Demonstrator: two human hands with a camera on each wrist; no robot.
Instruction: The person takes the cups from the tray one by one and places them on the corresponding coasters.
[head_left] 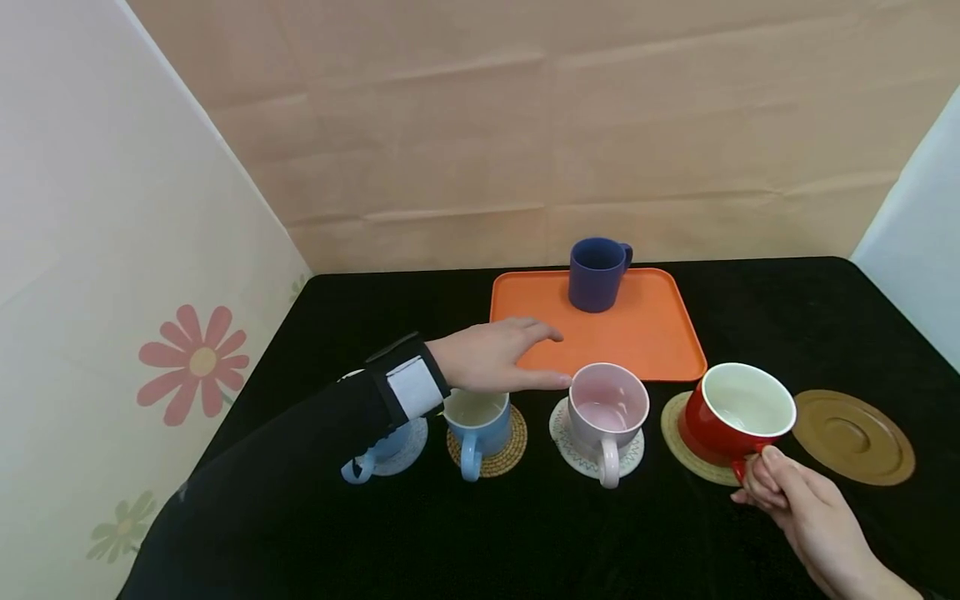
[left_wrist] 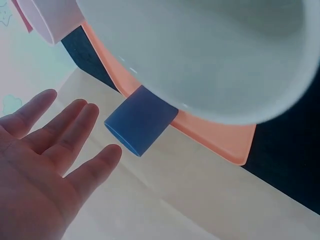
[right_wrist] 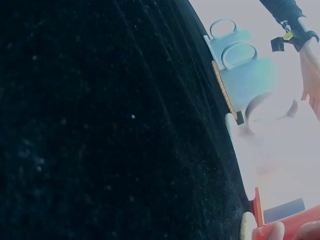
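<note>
My right hand pinches the handle of a red mug with a white inside. The mug leans a little to the right over a pale yellow woven coaster. My left hand reaches over the middle with fingers loosely extended, holding nothing. Its thumb tip is right at the rim of a pale pink mug, which stands on a white patterned coaster. In the left wrist view that hand shows an empty palm, fingers spread. Under its wrist stands a light blue mug on a brown woven coaster.
A dark blue mug stands on an orange tray at the back. Partly behind my left sleeve is another light blue mug on a pale coaster. A round brown coaster lies at the right on the black cloth.
</note>
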